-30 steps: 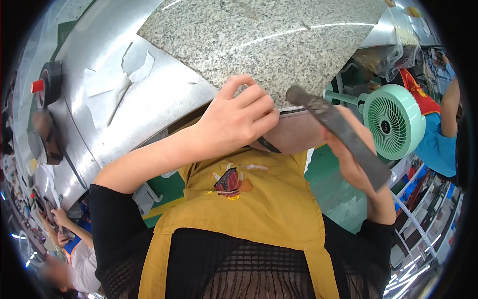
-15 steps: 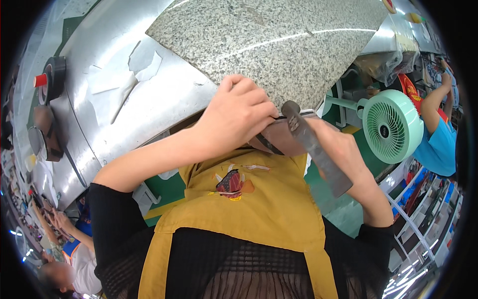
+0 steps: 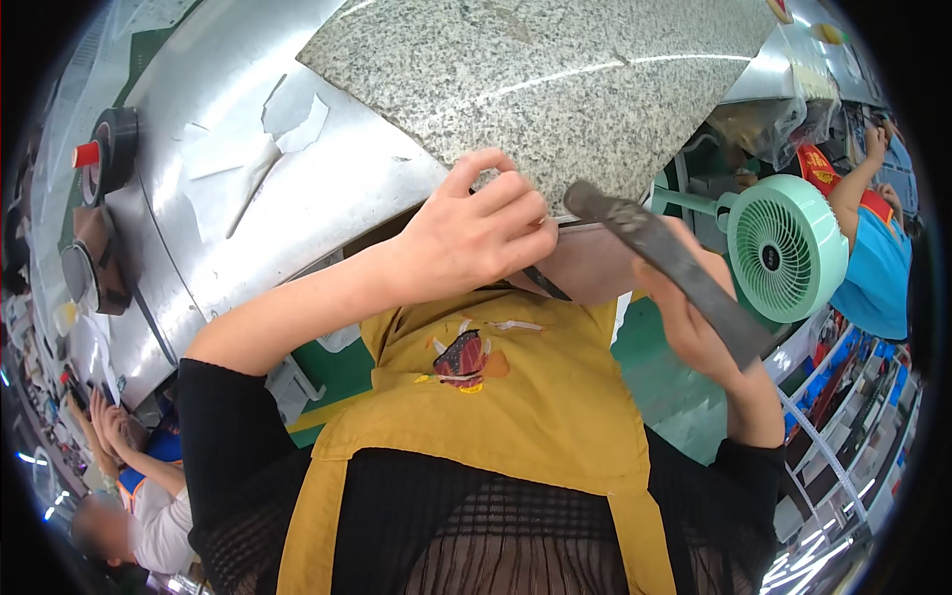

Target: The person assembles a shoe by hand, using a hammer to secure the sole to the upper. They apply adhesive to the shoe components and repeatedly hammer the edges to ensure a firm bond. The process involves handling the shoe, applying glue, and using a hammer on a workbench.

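Not much packaging in view — just two rolls of tape at the far left of the metal table [image 3: 248, 238], a black one with a red core [image 3: 109, 149] and a brown one [image 3: 87, 260] below it, plus some torn white paper scraps [image 3: 288, 114] stuck flat on the metal. A mint green fan [image 3: 786, 248] stands at the right, facing the camera.

The left hand [image 3: 471, 238] is curled over the near edge of the speckled granite slab [image 3: 555, 89], fingers bent and pressed down at the slab's corner; a thin dark strip pokes out under the knuckles, but I can't tell what it is. There's a flat brownish piece [image 3: 593, 263] tucked just under that corner too.

The right hand [image 3: 694, 317] is clenched around the lower half of a long dark flat bar [image 3: 664, 263] — looks like a file or some worn tool. Its long axis runs diagonally, the upper end pointing up-left and sitting right at the granite's edge near the left fingertips, the lower end pointing down-right past the wrist.

Yellow apron [image 3: 496, 397] fills the bottom middle.
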